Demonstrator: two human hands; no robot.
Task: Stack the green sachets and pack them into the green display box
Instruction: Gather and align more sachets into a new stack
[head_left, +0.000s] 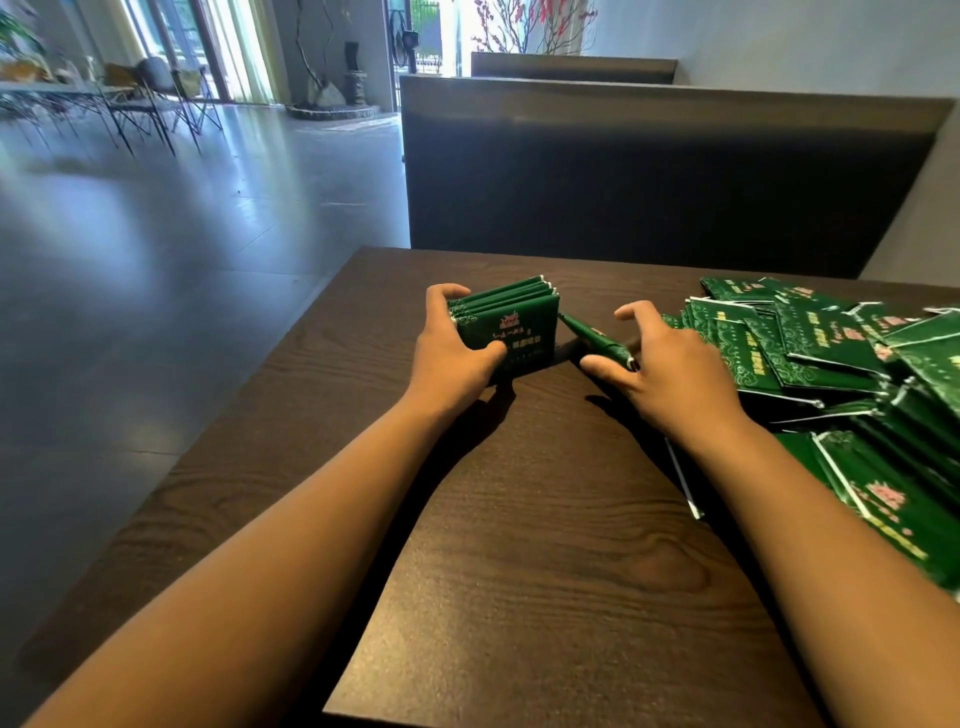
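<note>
A stack of several green sachets (519, 325) stands on edge near the middle of the dark wooden table (519, 519). My left hand (449, 353) grips this stack from its left side, thumb in front and fingers curled behind. My right hand (665, 374) holds a single green sachet (592, 335) edge-on between thumb and fingers, its far tip touching the stack's right side. A loose pile of green sachets (831, 374) covers the table's right part. No green display box is in view.
A dark padded bench back (649, 171) rises just behind the table. The table's left edge drops to a shiny grey floor (156, 260). Chairs and a table (130, 98) stand far off at the upper left.
</note>
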